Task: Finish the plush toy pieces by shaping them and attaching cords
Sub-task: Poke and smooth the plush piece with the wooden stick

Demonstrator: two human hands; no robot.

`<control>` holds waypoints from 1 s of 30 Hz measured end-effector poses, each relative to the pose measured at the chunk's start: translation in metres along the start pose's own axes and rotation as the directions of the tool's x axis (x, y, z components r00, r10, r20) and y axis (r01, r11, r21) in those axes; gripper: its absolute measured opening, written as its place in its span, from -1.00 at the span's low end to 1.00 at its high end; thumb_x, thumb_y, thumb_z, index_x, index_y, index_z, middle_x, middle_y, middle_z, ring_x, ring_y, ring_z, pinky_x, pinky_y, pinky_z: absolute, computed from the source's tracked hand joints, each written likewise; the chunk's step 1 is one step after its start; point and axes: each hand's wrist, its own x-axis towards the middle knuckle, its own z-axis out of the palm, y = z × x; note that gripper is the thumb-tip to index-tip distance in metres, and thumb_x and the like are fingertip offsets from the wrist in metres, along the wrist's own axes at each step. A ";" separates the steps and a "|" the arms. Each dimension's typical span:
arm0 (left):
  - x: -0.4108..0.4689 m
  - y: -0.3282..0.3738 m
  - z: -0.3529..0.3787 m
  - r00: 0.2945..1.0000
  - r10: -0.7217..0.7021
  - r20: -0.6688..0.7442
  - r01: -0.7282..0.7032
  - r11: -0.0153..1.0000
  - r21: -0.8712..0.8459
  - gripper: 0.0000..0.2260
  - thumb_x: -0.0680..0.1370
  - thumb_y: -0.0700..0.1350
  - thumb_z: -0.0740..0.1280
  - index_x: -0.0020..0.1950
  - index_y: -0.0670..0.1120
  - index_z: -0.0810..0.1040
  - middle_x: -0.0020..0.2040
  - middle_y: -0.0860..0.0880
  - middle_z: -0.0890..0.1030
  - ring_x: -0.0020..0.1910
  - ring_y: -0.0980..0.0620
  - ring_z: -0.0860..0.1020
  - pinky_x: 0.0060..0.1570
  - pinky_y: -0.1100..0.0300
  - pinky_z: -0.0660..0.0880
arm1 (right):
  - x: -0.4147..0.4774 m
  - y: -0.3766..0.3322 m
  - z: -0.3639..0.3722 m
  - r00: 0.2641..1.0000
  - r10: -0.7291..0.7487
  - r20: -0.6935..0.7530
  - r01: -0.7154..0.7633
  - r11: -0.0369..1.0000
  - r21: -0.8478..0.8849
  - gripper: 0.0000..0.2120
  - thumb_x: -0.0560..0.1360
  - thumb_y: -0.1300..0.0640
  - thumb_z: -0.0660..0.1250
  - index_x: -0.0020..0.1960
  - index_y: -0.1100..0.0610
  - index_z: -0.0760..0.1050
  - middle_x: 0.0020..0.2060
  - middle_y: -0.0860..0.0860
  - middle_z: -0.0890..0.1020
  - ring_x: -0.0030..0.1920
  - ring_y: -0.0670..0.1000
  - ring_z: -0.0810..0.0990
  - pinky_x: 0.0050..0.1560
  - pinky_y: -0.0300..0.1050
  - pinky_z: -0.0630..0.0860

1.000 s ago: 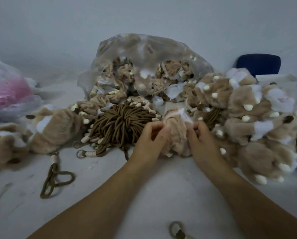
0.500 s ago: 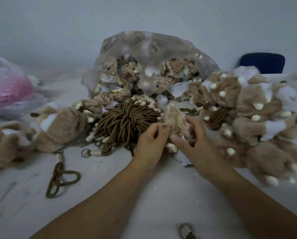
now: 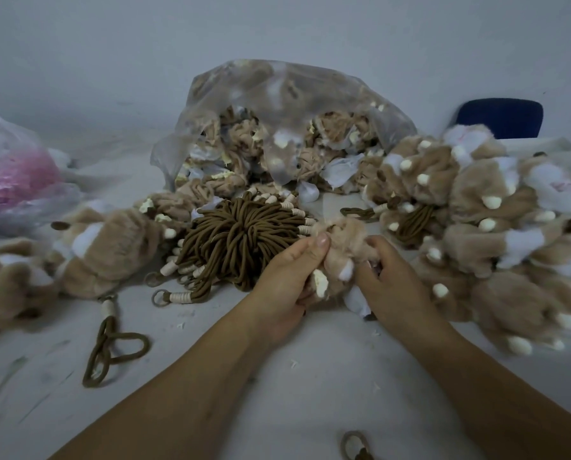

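Both hands grip 1 tan plush piece (image 3: 342, 257) above the worktop (image 3: 310, 376). Left hand (image 3: 287, 280) fingers clamp its side. Right hand (image 3: 390, 280) fingers curl into it.

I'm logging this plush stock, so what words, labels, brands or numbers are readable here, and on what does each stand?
No text can be read anywhere in the head view.
The plush piece gripped by the left hand and right hand: no tag or print shows.
The clear plastic bag and the bundle of brown cords: no markings visible.
The white patch on a far-right plush: faint pink mark, too blurred to read.
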 end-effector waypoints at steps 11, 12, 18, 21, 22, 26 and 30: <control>0.006 -0.018 0.003 0.955 0.203 -0.216 -0.124 0.935 0.331 -0.73 0.47 -0.20 0.44 0.05 0.06 0.45 -0.29 0.21 0.63 -0.29 0.24 0.58 -0.30 0.35 0.52 | 0.003 -0.002 0.001 0.977 -0.209 -0.042 0.205 0.976 -0.077 -0.90 0.52 0.23 0.25 0.00 0.20 0.51 -0.04 0.02 0.51 -0.05 -0.15 0.50 -0.03 -0.41 0.38; 0.007 -0.017 0.001 0.946 0.208 -0.247 -0.126 0.942 0.313 -0.72 0.49 -0.19 0.44 0.09 0.10 0.48 -0.22 0.22 0.66 -0.23 0.24 0.61 -0.25 0.35 0.53 | 0.004 -0.005 0.002 0.971 -0.237 -0.037 0.232 0.966 -0.111 -0.88 0.51 0.23 0.24 -0.01 0.23 0.51 -0.03 0.01 0.49 -0.02 -0.12 0.49 0.01 -0.38 0.37; 0.007 -0.010 -0.005 0.982 0.027 -0.187 -0.027 1.000 0.005 -0.77 0.57 -0.14 0.34 0.18 -0.19 0.63 0.09 -0.20 0.68 0.09 -0.12 0.64 0.14 0.09 0.57 | 0.001 -0.004 0.003 0.979 -0.179 0.096 0.195 0.960 -0.200 -0.92 0.57 0.14 0.24 -0.03 0.15 0.44 -0.05 -0.14 0.41 0.02 -0.09 0.44 0.02 -0.27 0.35; 0.006 -0.008 -0.004 0.995 -0.026 -0.101 0.015 0.994 -0.108 -0.65 0.48 -0.11 0.35 0.19 -0.28 0.60 0.10 -0.20 0.67 0.08 -0.05 0.65 0.11 0.17 0.59 | 0.001 -0.005 0.005 0.986 -0.162 0.049 0.169 0.970 -0.177 -0.86 0.60 0.13 0.18 -0.08 0.19 0.36 -0.14 -0.01 0.41 -0.14 -0.19 0.42 -0.13 -0.36 0.31; 0.006 -0.006 -0.003 0.994 -0.058 -0.088 0.046 0.990 -0.135 -0.67 0.50 -0.14 0.34 0.18 -0.29 0.59 0.09 -0.21 0.67 0.07 -0.04 0.65 0.09 0.18 0.59 | 0.001 -0.005 0.005 0.989 -0.140 0.042 0.145 0.977 -0.157 -0.81 0.61 0.10 0.17 -0.08 0.23 0.35 -0.15 0.05 0.42 -0.16 -0.16 0.43 -0.14 -0.33 0.33; 0.006 -0.001 -0.006 0.988 -0.155 -0.012 0.150 0.971 -0.185 -0.70 0.46 -0.15 0.38 0.15 -0.23 0.58 0.01 -0.16 0.66 -0.03 0.01 0.65 0.01 0.18 0.58 | -0.001 -0.010 0.005 0.997 -0.040 0.072 0.042 0.999 -0.021 -0.52 0.46 -0.22 0.10 -0.06 0.23 0.37 -0.17 0.20 0.49 -0.12 0.11 0.50 -0.05 -0.04 0.42; 0.004 0.002 -0.004 0.970 -0.221 0.102 0.242 0.925 -0.292 -0.79 0.34 -0.15 0.42 -0.06 -0.14 0.60 -0.10 -0.09 0.61 -0.09 0.02 0.58 0.07 0.15 0.47 | -0.001 -0.011 0.004 0.995 0.022 0.096 -0.025 0.999 0.031 -0.48 0.41 -0.28 0.09 0.03 0.16 0.42 -0.08 0.12 0.58 -0.03 0.06 0.56 0.05 0.02 0.47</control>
